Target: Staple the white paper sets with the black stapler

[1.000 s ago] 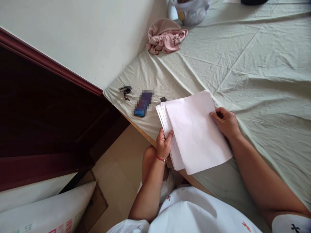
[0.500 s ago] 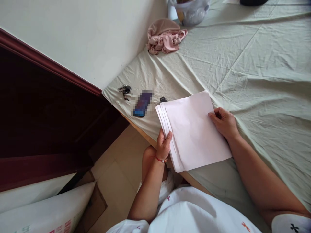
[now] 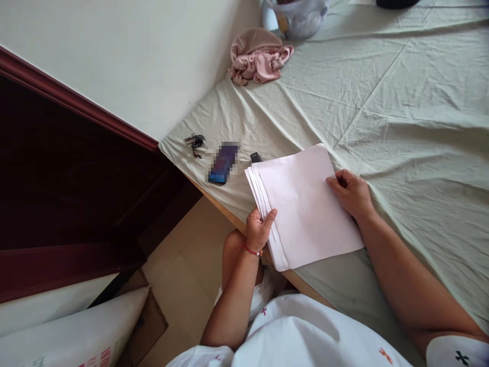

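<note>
A stack of white paper sheets (image 3: 305, 209) lies over the edge of the sheet-covered bed, its left edges fanned in several layers. My left hand (image 3: 260, 228) grips the left edge, thumb on top and fingers curled beneath; a red beaded bracelet circles that wrist. At the opposite edge, my right hand (image 3: 352, 192) pinches the paper between thumb and fingers. Just beyond the top left corner of the stack, a small black object (image 3: 255, 157) is partly covered by the paper. Nothing is printed on the top sheet that I can see.
A phone with a blurred screen (image 3: 223, 163) and a bunch of keys (image 3: 196, 142) lie left of the paper. Farther back are a crumpled pink cloth (image 3: 260, 58) and a clear plastic basin (image 3: 303, 20). A white sack (image 3: 76, 331) stands on the floor at lower left.
My left thumb has shifted slightly right onto the top sheet and sticks out more. The right hand keeps its hold with almost no movement.
</note>
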Demonstrator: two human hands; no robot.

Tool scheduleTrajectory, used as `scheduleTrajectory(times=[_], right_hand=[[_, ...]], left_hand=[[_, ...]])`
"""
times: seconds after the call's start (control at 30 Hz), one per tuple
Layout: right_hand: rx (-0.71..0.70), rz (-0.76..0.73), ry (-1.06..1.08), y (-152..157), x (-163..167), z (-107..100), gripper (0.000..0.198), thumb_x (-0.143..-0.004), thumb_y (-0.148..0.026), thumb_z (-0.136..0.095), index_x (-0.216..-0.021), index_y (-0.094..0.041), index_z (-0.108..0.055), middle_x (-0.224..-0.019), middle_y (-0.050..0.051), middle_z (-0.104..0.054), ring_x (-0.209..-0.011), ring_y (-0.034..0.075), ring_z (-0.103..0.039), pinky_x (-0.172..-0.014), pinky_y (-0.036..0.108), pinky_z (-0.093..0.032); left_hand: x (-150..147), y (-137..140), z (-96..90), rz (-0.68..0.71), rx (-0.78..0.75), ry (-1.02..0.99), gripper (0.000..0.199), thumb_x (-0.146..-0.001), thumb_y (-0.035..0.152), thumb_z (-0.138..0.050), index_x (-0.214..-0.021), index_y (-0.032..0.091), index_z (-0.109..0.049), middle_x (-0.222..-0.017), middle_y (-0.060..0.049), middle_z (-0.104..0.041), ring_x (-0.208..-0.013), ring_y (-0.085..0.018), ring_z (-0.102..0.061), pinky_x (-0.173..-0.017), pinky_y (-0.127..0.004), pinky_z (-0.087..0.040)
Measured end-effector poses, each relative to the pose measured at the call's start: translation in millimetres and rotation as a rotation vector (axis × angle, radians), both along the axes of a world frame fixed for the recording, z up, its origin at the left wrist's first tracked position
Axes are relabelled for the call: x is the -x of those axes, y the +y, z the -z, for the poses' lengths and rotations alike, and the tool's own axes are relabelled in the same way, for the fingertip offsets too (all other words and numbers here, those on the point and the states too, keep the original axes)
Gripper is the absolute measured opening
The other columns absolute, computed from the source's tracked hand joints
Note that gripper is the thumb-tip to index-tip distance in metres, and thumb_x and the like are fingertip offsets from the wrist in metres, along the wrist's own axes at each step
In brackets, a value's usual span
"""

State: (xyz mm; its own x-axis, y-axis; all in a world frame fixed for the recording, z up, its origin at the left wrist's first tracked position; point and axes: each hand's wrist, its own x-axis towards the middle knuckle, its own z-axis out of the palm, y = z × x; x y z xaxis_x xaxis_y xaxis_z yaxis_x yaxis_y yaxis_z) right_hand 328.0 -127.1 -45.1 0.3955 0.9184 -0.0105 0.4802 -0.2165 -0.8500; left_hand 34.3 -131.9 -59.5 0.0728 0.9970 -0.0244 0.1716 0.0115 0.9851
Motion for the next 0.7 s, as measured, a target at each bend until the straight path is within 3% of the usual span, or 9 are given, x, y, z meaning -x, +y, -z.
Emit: scheduleTrajectory(times=[0.23, 0.33, 0.43, 0.6, 0.7], right_hand=[[-0.025, 0.011, 0.022, 1, 2, 0, 0.021, -0.086, -0.048, -0.069, -0.084, -0.027, -0.066, -0.075, 0.001, -0.069, -0.069, 0.019, -0.061, -0.069, 0.034, -0.051], [-0.103, -0.013, 0.103, 2, 4, 1, 0.027, -0.084, -0.050, -0.073, -0.099, -0.028, -0.068, -0.099, 0.005, -0.077, -0.089, 0.023, -0.071, -0.083, 0.039, -0.059], [-0.139, -0.094, 0.266, 3, 4, 2, 0.049, -0.081, -0.055, -0.078, -0.120, -0.028, -0.065, -0.116, 0.008, -0.078, -0.105, 0.026, -0.074, -0.096, 0.045, -0.061], [-0.006, -0.221, 0.430, 3, -1, 2, 0.077, -0.076, -0.062, -0.083, -0.139, -0.026, -0.057, -0.112, 0.009, -0.081, -0.102, 0.028, -0.077, -0.099, 0.050, -0.061], [0.050, -0.256, 0.470, 1, -2, -1, 0.076, -0.079, -0.065, -0.080, -0.141, -0.027, -0.057, -0.108, 0.008, -0.081, -0.096, 0.027, -0.077, -0.091, 0.046, -0.063]], left_hand=[[-3, -1, -0.2, -0.060, 0.006, -0.009, 0.030, -0.086, 0.045, -0.081, -0.097, 0.017, -0.082, -0.097, -0.006, -0.083, -0.089, -0.021, -0.075, -0.085, -0.030, -0.055], [-3, 0, -5.4, -0.159, 0.073, -0.171, 0.030, -0.079, 0.045, -0.087, -0.093, 0.018, -0.083, -0.095, -0.005, -0.083, -0.085, -0.019, -0.074, -0.083, -0.028, -0.055], [-2, 5, -15.2, -0.316, 0.149, -0.407, 0.035, -0.068, 0.041, -0.095, -0.092, 0.020, -0.082, -0.094, -0.002, -0.082, -0.083, -0.016, -0.074, -0.082, -0.027, -0.056], [-2, 21, -31.3, -0.547, 0.129, -0.588, 0.043, -0.057, 0.033, -0.098, -0.094, 0.021, -0.078, -0.093, 0.002, -0.081, -0.085, -0.015, -0.074, -0.087, -0.029, -0.057], [-2, 28, -34.8, -0.622, 0.090, -0.563, 0.037, -0.060, 0.030, -0.095, -0.091, 0.020, -0.076, -0.091, 0.002, -0.079, -0.087, -0.016, -0.073, -0.091, -0.031, -0.057]])
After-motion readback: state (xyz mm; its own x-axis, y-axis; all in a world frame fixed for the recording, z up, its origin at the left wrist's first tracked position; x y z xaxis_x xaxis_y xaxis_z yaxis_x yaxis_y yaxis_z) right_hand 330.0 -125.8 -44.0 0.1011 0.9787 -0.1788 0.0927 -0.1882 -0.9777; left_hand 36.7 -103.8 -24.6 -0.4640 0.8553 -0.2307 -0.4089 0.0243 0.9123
